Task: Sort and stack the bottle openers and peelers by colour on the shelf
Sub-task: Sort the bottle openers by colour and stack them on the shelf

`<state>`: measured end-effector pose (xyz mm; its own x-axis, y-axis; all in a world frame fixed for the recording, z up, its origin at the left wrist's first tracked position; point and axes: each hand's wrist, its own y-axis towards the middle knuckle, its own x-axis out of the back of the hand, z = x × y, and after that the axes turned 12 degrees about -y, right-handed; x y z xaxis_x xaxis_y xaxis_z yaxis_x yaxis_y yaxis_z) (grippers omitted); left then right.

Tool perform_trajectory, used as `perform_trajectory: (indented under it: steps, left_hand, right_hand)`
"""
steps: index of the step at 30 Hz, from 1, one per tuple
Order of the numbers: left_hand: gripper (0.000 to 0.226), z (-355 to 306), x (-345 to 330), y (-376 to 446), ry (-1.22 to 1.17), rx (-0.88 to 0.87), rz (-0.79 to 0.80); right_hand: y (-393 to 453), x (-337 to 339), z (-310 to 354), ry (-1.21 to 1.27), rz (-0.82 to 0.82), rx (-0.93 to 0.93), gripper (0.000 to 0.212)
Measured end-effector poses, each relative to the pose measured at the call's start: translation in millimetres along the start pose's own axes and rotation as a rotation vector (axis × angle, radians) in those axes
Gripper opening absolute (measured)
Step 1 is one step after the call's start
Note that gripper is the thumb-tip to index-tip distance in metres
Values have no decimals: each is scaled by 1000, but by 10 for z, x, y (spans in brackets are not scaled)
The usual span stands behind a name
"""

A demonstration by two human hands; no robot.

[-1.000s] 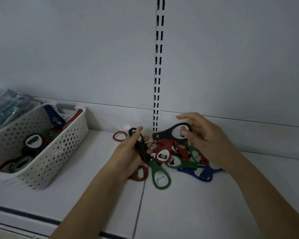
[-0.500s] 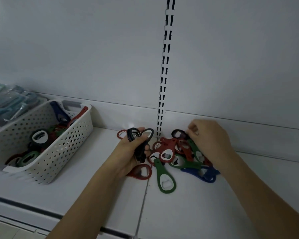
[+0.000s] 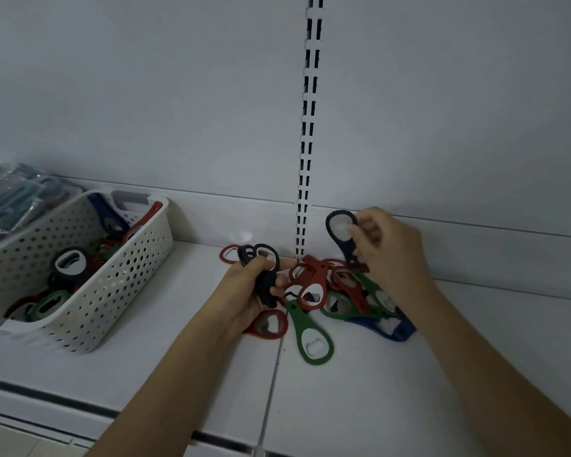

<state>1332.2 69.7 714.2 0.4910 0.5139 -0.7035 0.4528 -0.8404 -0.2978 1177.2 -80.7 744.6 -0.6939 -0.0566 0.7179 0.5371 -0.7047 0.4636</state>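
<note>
My left hand (image 3: 244,291) grips a bunch of black openers (image 3: 264,275), its palm hiding their lower ends. My right hand (image 3: 389,255), down in the pile (image 3: 330,291) half a second ago, now pinches one black opener (image 3: 343,232) lifted above it. The basket (image 3: 112,291) on the shelf (image 3: 409,374) blurs at its near corner. I can read no writing.
</note>
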Motion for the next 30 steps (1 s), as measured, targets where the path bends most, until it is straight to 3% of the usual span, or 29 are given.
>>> perform_trajectory:
  steps: [3, 5, 8, 12, 15, 16, 19, 21, 25, 28, 30]
  left_hand:
    - [9, 22, 1, -1, 11, 3, 49]
    - [29, 35, 11, 1, 37, -14, 61]
    - [47, 31, 30, -27, 221, -77, 76]
    - [36, -11, 39, -68, 347, -122, 63]
    - [25, -116, 55, -47, 249, -208, 35]
    - [25, -168, 80, -34, 234, -239, 14]
    - [27, -259, 155, -31, 112, -244, -49]
    - [25, -244, 228, -5, -8, -216, -63]
    - [17, -205, 282, 50, -1, -207, -60]
    - [15, -165, 255, 63, 73, -207, -61]
    - [14, -143, 254, 65, 94, -212, -64]
  right_hand:
    - [-14, 93, 151, 342, 242, -130, 7]
    - [-18, 90, 261, 447, 401, -140, 9]
    - [-25, -16, 459, 521, 487, -142, 10]
    - [-28, -230, 570, 199, 386, -11, 6]
    - [16, -265, 421, -149, 180, 180, 6]
    - [25, -267, 350, -209, 189, 224, 10]
    - [-85, -315, 178, -369, 518, 448, 41]
    - [-213, -330, 72, -439, 652, 598, 53]
    - [-220, -99, -87, -374, 653, 486, 45]
    - [-201, -44, -64, -454, 535, 437, 47]
    - [-227, -86, -45, -456, 469, 400, 36]
